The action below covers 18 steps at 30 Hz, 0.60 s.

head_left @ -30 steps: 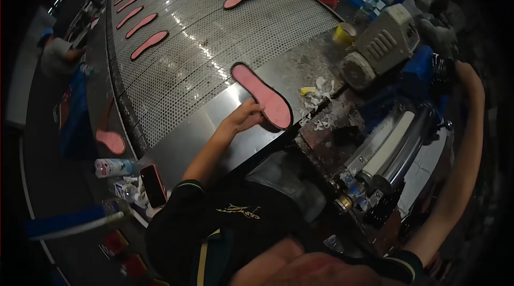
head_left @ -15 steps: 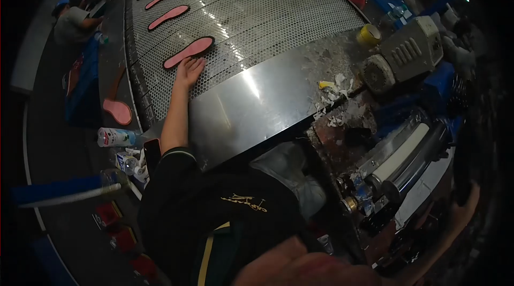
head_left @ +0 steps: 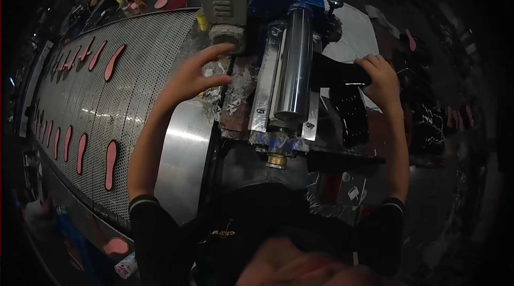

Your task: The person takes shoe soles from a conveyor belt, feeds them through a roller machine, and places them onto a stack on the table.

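Pinched the right end of a glossy black, flat sole-shaped piece [head_left: 338, 74] in the right hand [head_left: 383, 83], holding it out toward the right side of a shiny, cylindrical metal roller [head_left: 296, 61]. Could not tell from above of any contact beneath the roller. Held the left hand [head_left: 184, 80] empty to the roller's left, with thumb and fingers spread apart. Seemed to call for a level, square approach, a light grip at the outer end only, and fingertips well clear of the roller. Probably risked smudging or skewing through pressure or twisting.
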{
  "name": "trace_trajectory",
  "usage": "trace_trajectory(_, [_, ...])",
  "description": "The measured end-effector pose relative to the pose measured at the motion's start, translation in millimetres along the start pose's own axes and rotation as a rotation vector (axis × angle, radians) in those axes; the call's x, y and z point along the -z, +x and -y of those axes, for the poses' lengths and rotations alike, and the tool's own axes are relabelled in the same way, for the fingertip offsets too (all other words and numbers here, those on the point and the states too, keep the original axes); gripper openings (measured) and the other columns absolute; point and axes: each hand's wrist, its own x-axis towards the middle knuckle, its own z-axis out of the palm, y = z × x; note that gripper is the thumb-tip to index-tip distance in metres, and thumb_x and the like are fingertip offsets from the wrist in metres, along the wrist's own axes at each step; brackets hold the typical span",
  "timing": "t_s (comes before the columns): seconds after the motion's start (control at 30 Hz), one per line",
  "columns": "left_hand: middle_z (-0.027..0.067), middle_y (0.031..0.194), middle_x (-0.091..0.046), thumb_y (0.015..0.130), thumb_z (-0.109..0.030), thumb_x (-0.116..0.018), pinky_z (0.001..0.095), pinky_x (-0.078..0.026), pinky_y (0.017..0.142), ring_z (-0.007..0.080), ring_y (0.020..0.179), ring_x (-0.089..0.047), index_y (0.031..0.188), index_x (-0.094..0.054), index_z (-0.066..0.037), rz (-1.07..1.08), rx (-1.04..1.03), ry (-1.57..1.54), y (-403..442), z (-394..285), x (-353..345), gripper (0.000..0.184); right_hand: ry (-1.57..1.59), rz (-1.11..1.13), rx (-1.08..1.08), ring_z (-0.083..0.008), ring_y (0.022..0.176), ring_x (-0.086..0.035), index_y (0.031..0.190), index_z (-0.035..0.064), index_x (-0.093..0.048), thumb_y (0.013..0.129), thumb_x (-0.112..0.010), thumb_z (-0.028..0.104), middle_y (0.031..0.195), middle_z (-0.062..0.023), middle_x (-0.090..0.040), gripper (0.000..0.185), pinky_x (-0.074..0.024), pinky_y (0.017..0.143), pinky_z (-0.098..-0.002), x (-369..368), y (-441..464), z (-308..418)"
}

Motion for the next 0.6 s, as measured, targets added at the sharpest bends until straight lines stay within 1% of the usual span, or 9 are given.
trace_trajectory(0.07, [0.0118, 0.146, -0.046, 0.078, -0.038, -0.078, 0.0432, -0.039, 0.109, 0.0293, 0.133, -0.046, 0.143, -0.045, -0.008, 0.070, -0.100, 0.066, 40.1, -10.5, -10.8, 0.079, 0.169, -0.131, -0.016, -0.0298, 0.104, -0.058, 0.114, 0.0063, -0.062, 0.055, -0.072, -0.004, 0.108, -0.0080, -0.062, 0.061, -0.0485, 0.087, -0.0383, 1.2, 6.9, 12.7])
trace_trajectory(0.1, [0.0122, 0.148, -0.043, 0.076, -0.040, -0.079, 0.0440, -0.039, 0.110, 0.0299, 0.133, -0.046, 0.144, -0.043, -0.008, 0.149, -0.204, 0.206, 54.8, -12.4, -14.6, 0.083, 0.250, -0.100, -0.091, -0.0317, 0.114, -0.055, 0.126, 0.0077, -0.056, 0.064, -0.073, -0.003, 0.122, -0.0119, -0.058, 0.066, -0.0471, 0.094, -0.0391, 5.4, 2.4, 21.9])
trace_trajectory(0.13, [0.0125, 0.149, -0.041, 0.074, -0.043, -0.080, 0.0449, -0.038, 0.110, 0.0306, 0.133, -0.046, 0.145, -0.041, -0.009, 0.234, -0.305, 0.345, 64.2, -12.7, -16.2, 0.088, 0.255, -0.101, -0.091, -0.0317, 0.114, -0.055, 0.126, 0.0077, -0.056, 0.064, -0.073, -0.003, 0.122, -0.0119, -0.058, 0.066, -0.0471, 0.094, -0.0391, 6.9, -6.0, 30.6])
trace_trajectory(0.2, [0.0142, 0.145, -0.045, 0.073, -0.045, -0.080, 0.0432, -0.041, 0.108, 0.0321, 0.130, -0.048, 0.142, -0.044, -0.007, 0.258, -0.329, 0.446, 77.4, -18.1, -9.3, 0.087, 0.257, -0.192, -0.279, -0.0351, 0.118, -0.053, 0.134, 0.0087, -0.051, 0.073, -0.073, -0.001, 0.130, -0.0154, -0.051, 0.066, -0.0459, 0.097, -0.0409, 9.9, -24.1, 46.1])
trace_trajectory(0.27, [0.0159, 0.140, -0.048, 0.072, -0.047, -0.080, 0.0416, -0.044, 0.105, 0.0337, 0.126, -0.051, 0.139, -0.046, -0.004, 0.283, -0.346, 0.547, 82.4, -27.2, 2.5, 0.086, 0.307, -0.136, -0.343, -0.0377, 0.118, -0.052, 0.137, 0.0087, -0.047, 0.078, -0.070, 0.001, 0.133, -0.0164, -0.048, 0.064, -0.0456, 0.098, -0.0416, -3.5, -60.9, 49.6])
trace_trajectory(0.33, [0.0131, 0.136, -0.051, 0.068, -0.033, -0.084, 0.0435, -0.047, 0.103, 0.0329, 0.122, -0.054, 0.141, -0.043, -0.008, 0.417, -0.196, 0.544, 82.8, -36.2, 16.5, 0.087, 0.431, -0.066, -0.431, -0.0382, 0.118, -0.052, 0.134, 0.0065, -0.049, 0.080, -0.068, 0.000, 0.130, -0.0170, -0.050, 0.057, -0.0451, 0.097, -0.0408, -20.6, -98.1, 63.3])
trace_trajectory(0.4, [0.0127, 0.134, -0.052, 0.066, -0.029, -0.085, 0.0427, -0.048, 0.101, 0.0326, 0.120, -0.055, 0.140, -0.044, -0.008, 0.426, -0.120, 0.586, 77.5, -37.7, 30.3, 0.087, 0.615, 0.085, -0.465, -0.0381, 0.114, -0.055, 0.128, 0.0030, -0.052, 0.082, -0.065, 0.001, 0.125, -0.0177, -0.054, 0.047, -0.0454, 0.094, -0.0400, -40.6, -131.9, 70.7])
trace_trajectory(0.47, [0.0122, 0.131, -0.053, 0.064, -0.025, -0.086, 0.0418, -0.050, 0.100, 0.0323, 0.118, -0.056, 0.139, -0.045, -0.009, 0.436, -0.041, 0.629, 71.1, -41.0, 46.2, 0.086, 0.712, 0.135, -0.513, -0.0384, 0.105, -0.059, 0.119, 0.0003, -0.056, 0.084, -0.064, 0.003, 0.114, -0.0180, -0.059, 0.036, -0.0466, 0.089, -0.0399, -61.8, -158.0, 79.4])
trace_trajectory(0.6, [0.0124, 0.131, -0.053, 0.061, -0.013, -0.086, 0.0414, -0.050, 0.101, 0.0323, 0.118, -0.056, 0.138, -0.045, -0.011, 0.430, 0.034, 0.726, 57.4, -29.3, 72.9, 0.088, 0.782, 0.244, -0.534, -0.0386, 0.098, -0.061, 0.114, -0.0009, -0.058, 0.085, -0.063, 0.004, 0.106, -0.0177, -0.062, 0.030, -0.0481, 0.085, -0.0392, -79.4, -168.6, 80.2])
